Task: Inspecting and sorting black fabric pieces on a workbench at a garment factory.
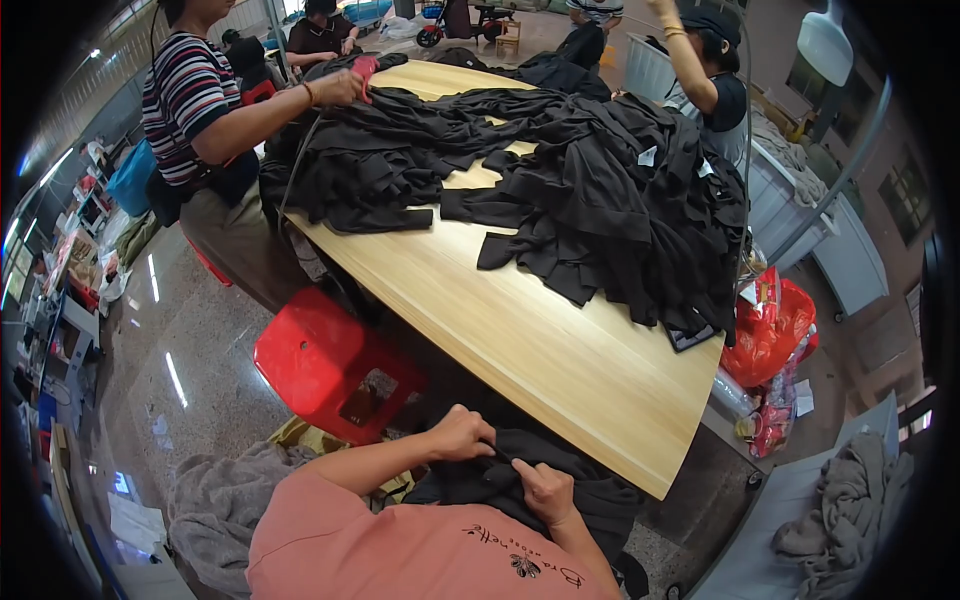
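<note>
- The left hand (460, 434) was curled into a loose fist, its fingers pinching a fold of the black garment (520, 490) held in the person's lap.
- The right hand (548, 492) lay just beside it, fingers pressed together and gripping the same black cloth from the other side, so that a short stretch of fabric ran taut between the two hands.
- The garment sat below the near edge of the wooden counter (560, 350), against the person's salmon-pink shirt (400, 550).
- A grey cloth heap (215, 510) lay to the person's left, near the floor.
- A red plastic stool (325, 365) stood beside the counter, just beyond the hands.
- On the counter's far half a large pile of black garments (580, 190) was spread out, some hanging over the right edge.
- A person in a striped top (185, 100) stood at the left side, one hand on the pile.
- Another person in a dark cap (712, 60) stood at the far right corner.
- Red plastic bags (770, 330) hung by the counter's right end.
</note>
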Tool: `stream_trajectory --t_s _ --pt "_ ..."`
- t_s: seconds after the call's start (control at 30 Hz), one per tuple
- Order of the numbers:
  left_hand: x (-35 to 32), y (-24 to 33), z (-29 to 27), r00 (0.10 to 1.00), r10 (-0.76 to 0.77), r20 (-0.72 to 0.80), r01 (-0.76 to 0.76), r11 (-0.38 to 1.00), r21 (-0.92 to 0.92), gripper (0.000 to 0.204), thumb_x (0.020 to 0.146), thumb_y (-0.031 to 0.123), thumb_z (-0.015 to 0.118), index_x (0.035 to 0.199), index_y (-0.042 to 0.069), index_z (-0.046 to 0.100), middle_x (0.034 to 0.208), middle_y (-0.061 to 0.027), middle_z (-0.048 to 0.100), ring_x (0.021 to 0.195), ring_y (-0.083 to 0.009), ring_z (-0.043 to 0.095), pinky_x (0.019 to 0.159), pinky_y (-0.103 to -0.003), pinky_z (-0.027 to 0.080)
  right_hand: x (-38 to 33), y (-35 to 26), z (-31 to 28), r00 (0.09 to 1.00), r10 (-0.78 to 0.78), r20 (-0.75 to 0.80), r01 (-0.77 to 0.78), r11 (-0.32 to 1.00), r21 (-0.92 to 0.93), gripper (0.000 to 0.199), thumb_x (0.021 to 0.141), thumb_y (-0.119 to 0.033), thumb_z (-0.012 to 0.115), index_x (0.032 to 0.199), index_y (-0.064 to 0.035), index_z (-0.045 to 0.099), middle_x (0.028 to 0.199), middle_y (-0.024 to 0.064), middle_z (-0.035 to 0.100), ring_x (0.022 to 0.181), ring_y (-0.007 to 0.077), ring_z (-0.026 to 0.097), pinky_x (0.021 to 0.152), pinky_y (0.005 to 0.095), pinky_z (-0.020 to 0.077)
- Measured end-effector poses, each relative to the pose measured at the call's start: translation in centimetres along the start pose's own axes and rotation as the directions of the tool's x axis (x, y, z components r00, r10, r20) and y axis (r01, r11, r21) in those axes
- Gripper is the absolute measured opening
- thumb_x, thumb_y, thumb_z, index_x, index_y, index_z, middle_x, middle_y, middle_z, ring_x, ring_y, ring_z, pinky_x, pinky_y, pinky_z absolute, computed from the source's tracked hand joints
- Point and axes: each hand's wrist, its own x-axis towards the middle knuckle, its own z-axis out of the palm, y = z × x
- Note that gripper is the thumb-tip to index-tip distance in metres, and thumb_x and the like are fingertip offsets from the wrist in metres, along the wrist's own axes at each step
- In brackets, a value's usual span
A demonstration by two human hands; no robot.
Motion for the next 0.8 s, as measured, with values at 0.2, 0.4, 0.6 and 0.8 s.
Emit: stream_trajectory --t_s 0.2,0.4,0.6,0.8 --pt "-2.8 -2.6 2.7 0.993 -0.110 -0.042 0.087 0.923 -0.374 0.015 0.068 0.018 0.068 0.073 0.005 0.064 0.064 -0.0120 0.061 0.061 -0.0212 0.059 0.055 -0.031 0.043 1.5 -1.8 0.3 0.979 -0.199 0.030 0.202 0.969 -0.140 0.018 0.067 -0.014 0.052 0.084 -0.0105 0.058 0.083 0.0031 0.049 0.074 0.0184 0.050 0.058 0.0314 0.0368" --pt "-3.1 -3.5 2.6 0.960 -0.275 0.061 0.246 0.712 -0.658 0.015 0.069 0.013 0.068 0.068 0.000 0.060 0.058 -0.0042 0.056 0.056 -0.0072 0.050 0.053 -0.025 0.043 3.0 -1.8 3.2 0.951 -0.254 0.177 0.262 0.965 -0.025 0.014 0.066 -0.013 0.049 0.077 -0.0069 0.053 0.070 0.0071 0.047 0.065 0.0223 0.047 0.056 0.0347 0.0353" --pt "-2.9 -3.5 0.5 0.952 -0.289 0.099 0.212 0.395 -0.894 0.007 0.075 -0.001 0.058 0.081 0.001 0.059 0.074 -0.0001 0.060 0.068 -0.0061 0.054 0.062 -0.020 0.045 5.1 -2.1 1.5 0.997 0.056 -0.055 -0.033 0.939 0.344 0.037 0.056 0.010 0.052 0.092 -0.0013 0.055 0.082 0.0145 0.057 0.069 0.0296 0.054 0.061 0.0353 0.0422" --pt "-2.2 -2.1 0.3 0.895 -0.422 0.143 0.228 0.157 -0.961 0.004 0.078 0.004 0.058 0.079 0.000 0.060 0.070 0.0000 0.059 0.062 -0.0053 0.052 0.057 -0.020 0.043 5.1 -2.5 0.3 0.990 -0.138 -0.021 0.138 0.957 0.256 0.047 0.052 0.008 0.056 0.097 -0.0016 0.056 0.068 0.0088 0.055 0.057 0.0228 0.051 0.051 0.0325 0.0366"
